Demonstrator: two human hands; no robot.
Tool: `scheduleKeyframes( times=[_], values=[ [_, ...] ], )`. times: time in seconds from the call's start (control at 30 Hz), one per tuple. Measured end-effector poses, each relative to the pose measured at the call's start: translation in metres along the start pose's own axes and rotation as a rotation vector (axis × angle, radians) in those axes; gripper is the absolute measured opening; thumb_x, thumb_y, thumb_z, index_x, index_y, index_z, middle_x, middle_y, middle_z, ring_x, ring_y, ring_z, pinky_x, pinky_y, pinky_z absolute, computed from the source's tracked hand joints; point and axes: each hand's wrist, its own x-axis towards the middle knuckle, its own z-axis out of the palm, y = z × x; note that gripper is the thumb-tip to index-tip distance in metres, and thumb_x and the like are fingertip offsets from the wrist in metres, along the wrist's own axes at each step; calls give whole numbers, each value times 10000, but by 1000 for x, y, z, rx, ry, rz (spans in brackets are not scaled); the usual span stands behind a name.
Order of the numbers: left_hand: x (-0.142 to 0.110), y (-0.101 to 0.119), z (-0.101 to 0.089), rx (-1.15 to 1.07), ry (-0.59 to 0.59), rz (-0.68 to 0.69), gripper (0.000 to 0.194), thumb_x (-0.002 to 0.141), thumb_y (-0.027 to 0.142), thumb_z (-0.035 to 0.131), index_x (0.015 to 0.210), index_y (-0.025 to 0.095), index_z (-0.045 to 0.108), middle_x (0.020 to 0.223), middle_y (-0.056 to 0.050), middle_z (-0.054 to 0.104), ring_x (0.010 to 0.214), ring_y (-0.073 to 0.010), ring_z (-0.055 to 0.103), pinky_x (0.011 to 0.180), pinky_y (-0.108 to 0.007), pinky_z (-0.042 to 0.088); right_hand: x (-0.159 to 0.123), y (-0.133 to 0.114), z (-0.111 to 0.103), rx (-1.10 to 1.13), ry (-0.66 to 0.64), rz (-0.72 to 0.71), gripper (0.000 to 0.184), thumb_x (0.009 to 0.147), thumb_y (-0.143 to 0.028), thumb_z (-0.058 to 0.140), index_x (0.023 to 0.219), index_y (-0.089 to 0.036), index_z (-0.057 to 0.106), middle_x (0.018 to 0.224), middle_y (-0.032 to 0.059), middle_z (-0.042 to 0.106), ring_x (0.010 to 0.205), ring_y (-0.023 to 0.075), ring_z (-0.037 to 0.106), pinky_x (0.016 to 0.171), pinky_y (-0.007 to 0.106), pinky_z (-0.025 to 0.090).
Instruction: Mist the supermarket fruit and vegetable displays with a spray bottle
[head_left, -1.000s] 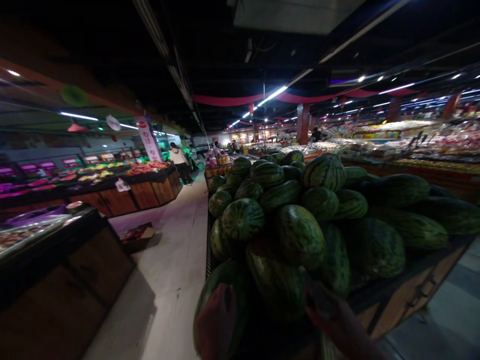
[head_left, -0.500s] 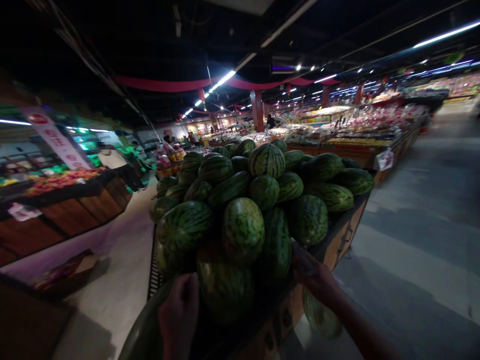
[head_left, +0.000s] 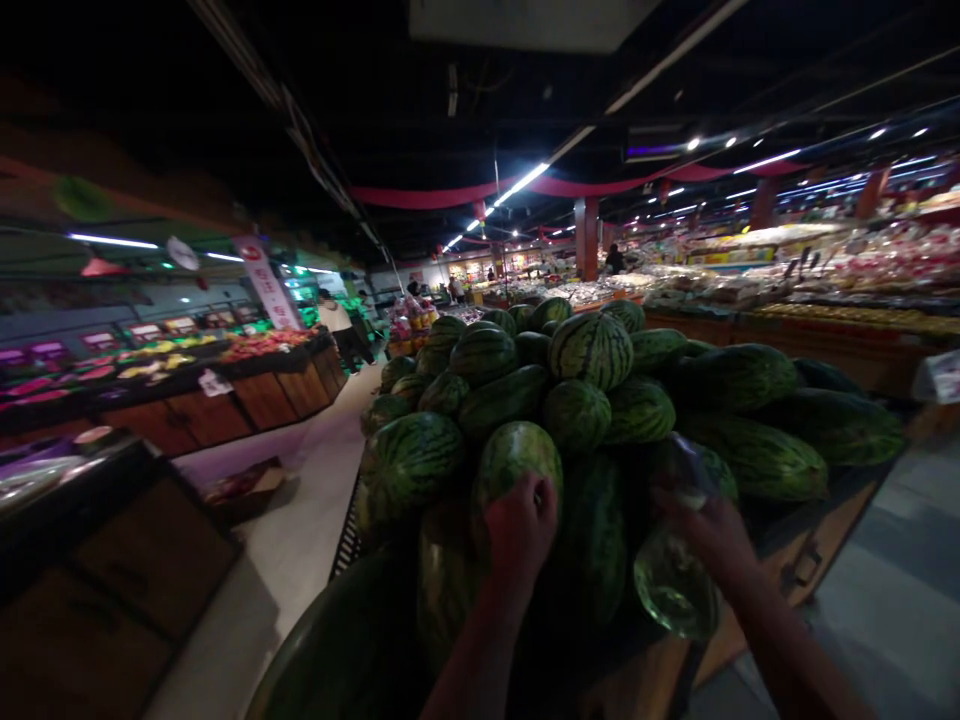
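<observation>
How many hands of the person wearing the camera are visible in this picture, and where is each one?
2. The left hand is curled in front of a mottled watermelon; the right hand is to its right, holding a transparent container.

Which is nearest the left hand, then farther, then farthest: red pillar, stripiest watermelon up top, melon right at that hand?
1. Melon at the left hand, directly ahead.
2. Stripiest watermelon, higher, slightly right.
3. Red pillar, far in the background.
</observation>
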Motion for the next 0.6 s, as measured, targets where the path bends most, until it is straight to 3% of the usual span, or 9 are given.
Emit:
scheduleKeyframes(
  times=[0.07,0.17,0.23,0.33,0.43,0.5,0.6],
  values=[
    [-5,0,7,81,108,82,224,935,279,515,747,231,627,614,22,696,546,-128,638,529,-283,301,19,23,-25,-16,83,108,455,738,-614,583,939,-222,694,854,80,742,862,292,700,748,382,525],
    [-10,2,13,192,258,178,220,921,258,526,717,226,602,572,28,653,518,-121,607,523,-288,315,17,37,-36,-30,19,179,519,702,-627,617,1016,-222,701,877,91,743,858,304,698,733,381,527],
    [-10,3,14,236,323,195,234,922,264,533,698,226,587,554,33,633,505,-116,590,524,-288,322,-5,34,-21,-15,-123,112,503,720,-594,624,1053,-222,687,839,73,731,765,273,688,665,346,522],
    [-9,2,15,272,356,211,247,920,271,549,679,225,574,541,41,613,494,-112,573,524,-288,325,-49,23,17,129,-382,-76,381,801,-487,557,1038,-209,665,847,51,704,696,211,646,604,284,498],
    [-9,0,17,314,371,215,266,913,277,562,653,223,563,526,43,593,480,-112,558,513,-293,314,-76,24,40,192,-578,-105,264,814,-398,546,948,-200,658,737,23,664,637,184,620,563,248,475],
    [-9,0,19,336,377,218,275,909,279,567,641,223,560,514,46,580,471,-113,547,509,-291,311,-76,37,36,198,-557,-73,285,803,-402,567,981,-202,665,778,34,696,699,207,660,599,254,503],
    [-9,0,20,359,400,221,279,906,285,578,635,221,561,506,48,571,465,-111,541,509,-286,314,-57,72,0,112,-348,21,461,782,-493,596,1152,-225,659,895,54,755,830,262,715,674,287,546]
  ],
)
